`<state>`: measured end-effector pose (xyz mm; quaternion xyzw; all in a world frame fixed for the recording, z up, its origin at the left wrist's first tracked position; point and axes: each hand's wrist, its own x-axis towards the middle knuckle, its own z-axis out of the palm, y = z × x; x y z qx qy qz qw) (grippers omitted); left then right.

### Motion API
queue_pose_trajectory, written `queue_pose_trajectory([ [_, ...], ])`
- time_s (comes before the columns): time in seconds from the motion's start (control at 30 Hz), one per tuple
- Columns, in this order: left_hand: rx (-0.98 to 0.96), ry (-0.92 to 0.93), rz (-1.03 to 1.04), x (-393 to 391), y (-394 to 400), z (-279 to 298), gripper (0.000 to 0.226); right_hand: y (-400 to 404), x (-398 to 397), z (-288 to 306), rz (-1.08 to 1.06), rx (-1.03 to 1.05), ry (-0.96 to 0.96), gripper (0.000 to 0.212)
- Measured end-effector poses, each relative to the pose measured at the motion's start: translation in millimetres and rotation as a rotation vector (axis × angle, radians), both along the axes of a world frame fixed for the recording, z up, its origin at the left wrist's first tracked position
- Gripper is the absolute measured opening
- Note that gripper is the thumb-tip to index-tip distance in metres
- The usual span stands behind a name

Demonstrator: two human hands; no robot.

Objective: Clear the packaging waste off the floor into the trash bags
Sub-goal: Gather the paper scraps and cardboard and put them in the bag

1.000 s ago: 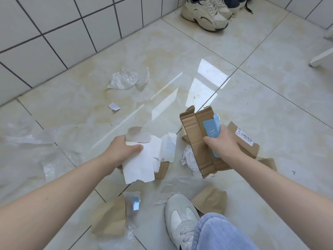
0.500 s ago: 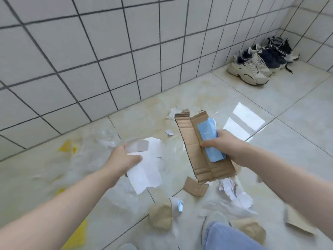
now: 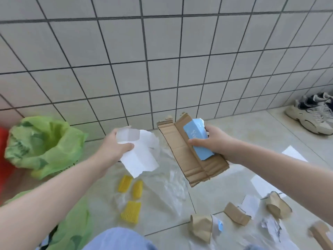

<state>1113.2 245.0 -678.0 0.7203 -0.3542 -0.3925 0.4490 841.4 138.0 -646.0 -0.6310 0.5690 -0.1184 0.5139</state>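
My left hand (image 3: 115, 147) grips a bunch of white paper scraps (image 3: 139, 157), held above the floor to the right of an open green trash bag (image 3: 45, 147). A flattened brown cardboard piece (image 3: 191, 159) with a light blue card (image 3: 198, 141) pressed on it is held in my right hand (image 3: 214, 141). A second green bag (image 3: 72, 224) lies at the lower left, partly hidden by my left arm. On the floor lie three yellow foam nets (image 3: 130, 212), clear plastic film (image 3: 169, 188), crumpled brown paper (image 3: 200, 226) and torn cardboard bits (image 3: 237, 213).
A white tiled wall (image 3: 162, 60) rises straight ahead. Sneakers (image 3: 313, 112) stand at the far right by the wall. Something red (image 3: 4, 159) shows at the left edge behind the green bag. My knee in blue jeans (image 3: 119, 239) fills the bottom centre.
My view has swung left and up, bringing the green bags and yellow foam nets into sight. Both hands carried their loads leftward toward the bag; the grips are unchanged.
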Motion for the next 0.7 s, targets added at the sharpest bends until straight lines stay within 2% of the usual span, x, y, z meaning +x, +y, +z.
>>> queue_pose_trajectory([
  [0.13, 0.017, -0.052, 0.112, 57.3, 43.0, 16.1, 0.052, 15.9, 68.5, 5.5, 0.081, 0.022, -0.041, 0.057],
  [0.2, 0.023, -0.082, 0.182, 91.9, 72.5, 22.8, 0.054, 28.2, 110.5, 9.1, 0.151, 0.030, -0.085, 0.054],
  [0.27, 0.043, -0.096, 0.250, 123.4, 105.3, 27.1, 0.059, 43.7, 152.0, 11.4, 0.227, 0.036, -0.111, 0.046],
  [0.37, 0.045, -0.111, 0.369, 158.5, 155.9, 30.9, 0.062, 69.4, 208.0, 9.1, 0.337, 0.039, -0.150, 0.018],
  [0.43, 0.059, -0.123, 0.408, 177.4, 187.4, 28.6, 0.060, 88.4, 240.1, 6.5, 0.385, 0.026, -0.155, 0.010],
  [0.6, 0.169, -0.253, 0.430, 205.4, 251.8, 15.6, 0.063, 138.1, 299.6, -10.3, 0.537, 0.097, -0.133, 0.016],
  [0.7, 0.251, -0.218, 0.437, 215.4, 274.1, 3.8, 0.058, 164.4, 322.6, -24.0, 0.644, 0.113, -0.047, 0.030],
])
